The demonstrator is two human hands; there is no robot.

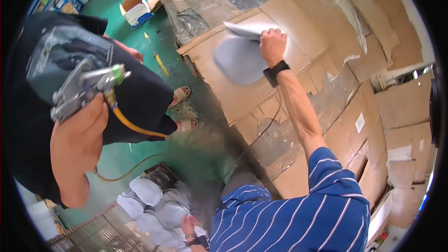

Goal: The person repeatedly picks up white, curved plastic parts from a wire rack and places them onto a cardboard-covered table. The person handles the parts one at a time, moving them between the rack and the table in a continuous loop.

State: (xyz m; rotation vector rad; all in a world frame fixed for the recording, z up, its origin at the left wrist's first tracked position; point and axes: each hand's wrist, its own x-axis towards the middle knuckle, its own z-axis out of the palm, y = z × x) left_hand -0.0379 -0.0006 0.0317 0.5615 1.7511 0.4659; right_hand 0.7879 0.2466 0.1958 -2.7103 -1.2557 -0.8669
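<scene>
My right hand (pixel 273 46), with a black band at the wrist, is closed on the edge of a thin pale panel (pixel 245 31). That panel is tilted and seen nearly edge-on. Under it a rounded grey panel (pixel 239 63), blurred, lies flat on the cardboard (pixel 298 32). Low in the view, my left hand (pixel 189 225) is at a pile of rounded pale-grey pieces (pixel 161 217), fingers bent; what they hold is hard to make out. At left a co-worker in black (pixel 135 98) holds a metal spray gun (pixel 93 84) in one hand.
The pile rests on a slatted rack (pixel 93 231). A yellow hose (pixel 133 125) runs from the spray gun, and haze hangs near my legs. Layered cardboard covers the worktable to the right. An open carton (pixel 136 10) stands on the green floor (pixel 161 28).
</scene>
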